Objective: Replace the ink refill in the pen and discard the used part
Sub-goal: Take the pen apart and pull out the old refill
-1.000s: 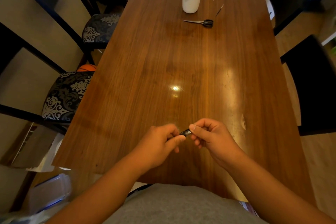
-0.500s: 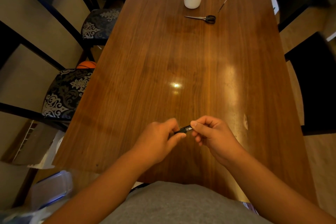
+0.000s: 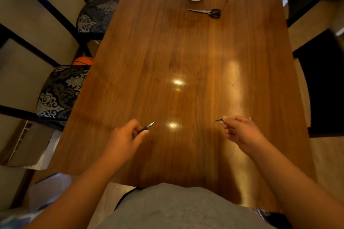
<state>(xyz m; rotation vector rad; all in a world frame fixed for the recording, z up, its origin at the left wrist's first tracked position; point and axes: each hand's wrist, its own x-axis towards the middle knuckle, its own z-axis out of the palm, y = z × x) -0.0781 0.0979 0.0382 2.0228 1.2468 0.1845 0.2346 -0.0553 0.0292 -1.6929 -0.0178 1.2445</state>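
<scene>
Pen [image 3: 147, 127]: tipped section pinched in the left hand [image 3: 122, 139], a small dark piece [image 3: 218, 120] pinched in the right hand [image 3: 240, 132]; both held over the table [image 3: 186, 52]. Joined between the hands a second ago, now well apart, so the pen is judged opened; refill on view cannot be told

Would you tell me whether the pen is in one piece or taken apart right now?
Taken apart. The left hand holds the tip end of the pen, and the right hand holds a separate thin piece, with bare table between them.
</scene>
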